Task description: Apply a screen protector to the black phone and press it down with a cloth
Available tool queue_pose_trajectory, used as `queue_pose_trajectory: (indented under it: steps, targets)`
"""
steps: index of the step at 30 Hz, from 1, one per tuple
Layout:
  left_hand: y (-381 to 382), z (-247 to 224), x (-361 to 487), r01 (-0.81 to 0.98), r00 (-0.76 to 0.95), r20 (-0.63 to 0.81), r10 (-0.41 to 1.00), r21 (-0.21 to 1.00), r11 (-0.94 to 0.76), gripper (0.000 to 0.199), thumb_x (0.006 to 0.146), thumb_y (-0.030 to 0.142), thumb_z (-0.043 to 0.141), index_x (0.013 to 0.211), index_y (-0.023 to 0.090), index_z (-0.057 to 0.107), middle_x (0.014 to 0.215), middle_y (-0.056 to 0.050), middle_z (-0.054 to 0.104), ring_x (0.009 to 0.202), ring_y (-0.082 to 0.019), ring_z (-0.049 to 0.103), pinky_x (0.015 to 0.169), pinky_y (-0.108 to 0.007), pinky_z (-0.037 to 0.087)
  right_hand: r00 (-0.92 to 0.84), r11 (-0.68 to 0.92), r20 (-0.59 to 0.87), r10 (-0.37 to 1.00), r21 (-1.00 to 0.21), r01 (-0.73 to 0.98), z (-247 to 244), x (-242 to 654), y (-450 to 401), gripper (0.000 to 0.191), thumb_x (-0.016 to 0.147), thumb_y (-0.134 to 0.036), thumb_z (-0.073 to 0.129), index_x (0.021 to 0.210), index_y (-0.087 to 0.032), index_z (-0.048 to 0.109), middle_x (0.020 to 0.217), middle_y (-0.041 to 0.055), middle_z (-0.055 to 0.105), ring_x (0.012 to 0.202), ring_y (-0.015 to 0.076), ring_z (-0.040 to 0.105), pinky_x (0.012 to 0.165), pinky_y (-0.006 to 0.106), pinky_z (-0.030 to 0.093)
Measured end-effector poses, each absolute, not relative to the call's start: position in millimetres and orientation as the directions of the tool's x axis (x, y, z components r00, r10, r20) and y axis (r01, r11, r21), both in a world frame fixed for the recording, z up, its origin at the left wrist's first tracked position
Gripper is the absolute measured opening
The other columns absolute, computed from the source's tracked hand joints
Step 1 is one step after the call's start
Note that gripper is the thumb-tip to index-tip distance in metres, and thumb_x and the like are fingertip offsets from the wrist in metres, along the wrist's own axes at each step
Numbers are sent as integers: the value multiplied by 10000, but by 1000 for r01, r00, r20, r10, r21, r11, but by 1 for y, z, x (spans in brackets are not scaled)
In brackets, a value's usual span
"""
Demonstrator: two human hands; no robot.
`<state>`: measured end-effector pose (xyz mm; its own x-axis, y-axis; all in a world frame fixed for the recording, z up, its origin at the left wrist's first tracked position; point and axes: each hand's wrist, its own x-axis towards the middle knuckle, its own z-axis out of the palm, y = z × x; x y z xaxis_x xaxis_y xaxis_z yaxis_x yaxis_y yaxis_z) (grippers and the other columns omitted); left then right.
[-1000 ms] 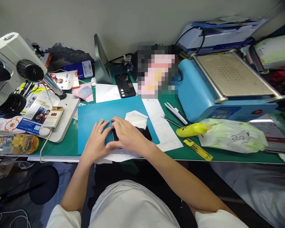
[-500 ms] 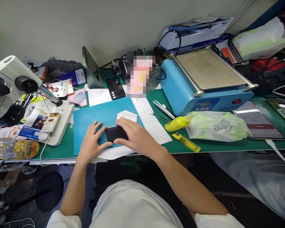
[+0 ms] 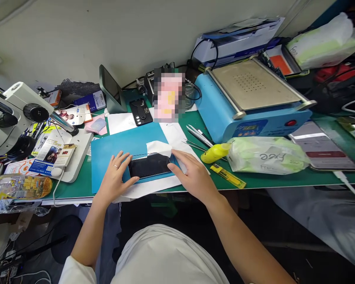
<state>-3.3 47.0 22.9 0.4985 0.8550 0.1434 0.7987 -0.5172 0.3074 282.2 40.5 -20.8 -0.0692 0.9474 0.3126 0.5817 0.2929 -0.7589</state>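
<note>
A smartphone [image 3: 149,166] with a dark, glossy front lies sideways over a blue mat [image 3: 106,148] and white paper [image 3: 154,187]. A clear edge shows along its far side; whether that is film or glass I cannot make out. My left hand [image 3: 116,175] grips its left end, thumb on the near side and fingers on the far side. At the right end, my right hand [image 3: 193,173] holds it between thumb and fingers. Just behind the phone is a folded white wipe or paper [image 3: 159,148], partly beside my right fingertips.
A blue heating plate machine [image 3: 248,106] stands at the right, with tweezers [image 3: 199,136], a yellow bottle [image 3: 214,154] and a wrapped tissue pack [image 3: 266,156] before it. A microscope [image 3: 32,110] occupies the left. A black phone case [image 3: 141,111] lies behind the mat.
My right hand has moved right, from over the phone's screen to its right end, uncovering more of the dark front. My left hand stays at the left end. The view has shifted slightly.
</note>
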Motion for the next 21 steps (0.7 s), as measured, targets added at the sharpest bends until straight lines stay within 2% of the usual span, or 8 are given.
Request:
queue_pose_trajectory:
  steps: [6, 11, 13, 17, 21]
  targets:
    - [66, 34, -8, 744, 595, 224, 772, 210, -634, 768, 981, 472, 621, 1615, 277, 234, 1551, -159, 519, 1536, -337, 362, 1258, -659, 256, -62, 262, 266, 962, -829, 494, -12, 286, 47, 524, 992, -535, 536, 1381, -198, 631, 1313, 139, 712, 1226, 307, 661, 1039, 519, 556]
    - [92, 52, -4, 728, 630, 303, 715, 90, -680, 680, 989, 510, 588, 1557, 212, 362, 1475, -166, 590, 1474, -330, 469, 1246, -619, 331, -15, 220, 236, 972, -881, 418, 1, 284, 60, 500, 994, -537, 527, 1318, -189, 682, 1215, 119, 743, 1151, 292, 686, 993, 484, 572]
    - [96, 58, 1, 721, 639, 318, 700, 67, -689, 647, 986, 535, 579, 1511, 189, 428, 1499, -175, 569, 1470, -323, 476, 1248, -590, 350, 33, 181, 209, 977, -906, 382, 1, 285, 60, 497, 988, -549, 532, 1288, -192, 705, 1210, 121, 748, 1150, 293, 689, 998, 482, 570]
    - [92, 65, 7, 676, 667, 358, 654, 78, -732, 576, 939, 585, 633, 1351, 186, 585, 1571, -167, 503, 1496, -332, 437, 1247, -568, 370, 53, 132, 155, 986, -943, 306, -2, 289, 46, 505, 977, -572, 546, 1265, -199, 725, 1164, 114, 760, 1096, 283, 707, 980, 468, 575]
    - [85, 59, 1, 578, 670, 461, 582, 168, -799, 458, 879, 572, 726, 1140, 197, 690, 1359, -130, 700, 1353, -314, 606, 1196, -544, 453, 68, 109, 135, 989, -949, 296, -3, 289, 29, 489, 975, -572, 558, 1275, -224, 723, 1157, 96, 752, 1090, 273, 699, 966, 443, 570]
